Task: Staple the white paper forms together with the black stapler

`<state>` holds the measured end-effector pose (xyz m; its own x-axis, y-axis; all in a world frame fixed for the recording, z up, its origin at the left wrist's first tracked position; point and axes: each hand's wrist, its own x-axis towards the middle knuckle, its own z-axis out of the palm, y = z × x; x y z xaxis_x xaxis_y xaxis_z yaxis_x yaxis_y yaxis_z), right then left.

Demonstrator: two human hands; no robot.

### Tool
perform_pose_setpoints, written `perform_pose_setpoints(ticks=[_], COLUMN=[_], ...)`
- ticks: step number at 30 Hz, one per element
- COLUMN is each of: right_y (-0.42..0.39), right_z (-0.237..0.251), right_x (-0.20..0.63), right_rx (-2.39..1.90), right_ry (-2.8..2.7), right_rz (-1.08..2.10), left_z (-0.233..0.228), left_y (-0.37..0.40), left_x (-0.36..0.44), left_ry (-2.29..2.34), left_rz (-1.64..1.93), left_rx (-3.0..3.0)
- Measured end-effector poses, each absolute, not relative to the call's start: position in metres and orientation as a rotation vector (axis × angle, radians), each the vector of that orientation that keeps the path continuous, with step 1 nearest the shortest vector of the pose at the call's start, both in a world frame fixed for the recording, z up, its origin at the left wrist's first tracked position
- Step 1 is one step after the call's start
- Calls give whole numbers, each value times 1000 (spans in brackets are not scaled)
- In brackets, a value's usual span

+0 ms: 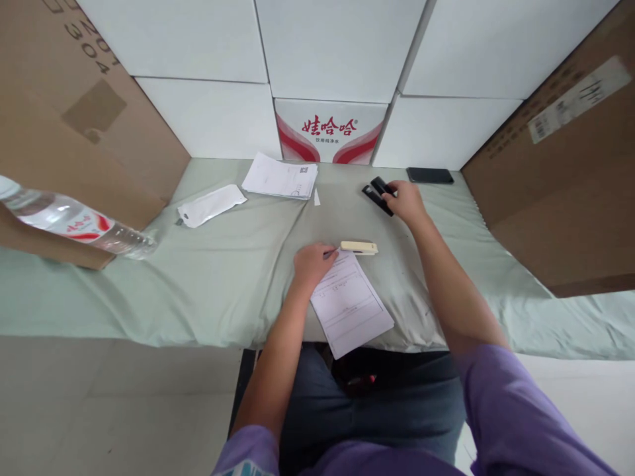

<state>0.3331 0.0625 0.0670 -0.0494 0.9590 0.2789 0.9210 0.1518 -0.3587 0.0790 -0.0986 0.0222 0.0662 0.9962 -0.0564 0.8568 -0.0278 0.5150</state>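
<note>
My left hand (311,263) rests on the top left corner of a printed sheet of paper (352,305) that lies at the table's near edge and hangs over it a little. A cream stapler (359,248) lies just beyond the sheet's top edge, close to my left fingertips. Farther back, my right hand (407,200) reaches out and closes its fingers on a black stapler (378,193) lying on the cloth.
A pale green cloth covers the table (208,284). A stack of papers (281,176) and a white pouch (211,204) lie at the back left, a black phone (429,175) at the back right. A water bottle (74,223) lies left. Cardboard boxes (560,165) flank both sides.
</note>
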Motion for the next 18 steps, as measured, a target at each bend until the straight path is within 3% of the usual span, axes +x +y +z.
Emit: perform_pose_setpoints(ticks=[5,18], right_y=[89,99], right_z=[67,48], right_x=[379,378], right_rx=[-2062,-2115], right_ry=[-1838,-1959], right_rz=[44,-29], left_z=[24,24], left_y=[-98,-97], left_x=[80,79], left_ry=[1845,1843], left_rz=[455,445], left_rx=[1922,1922])
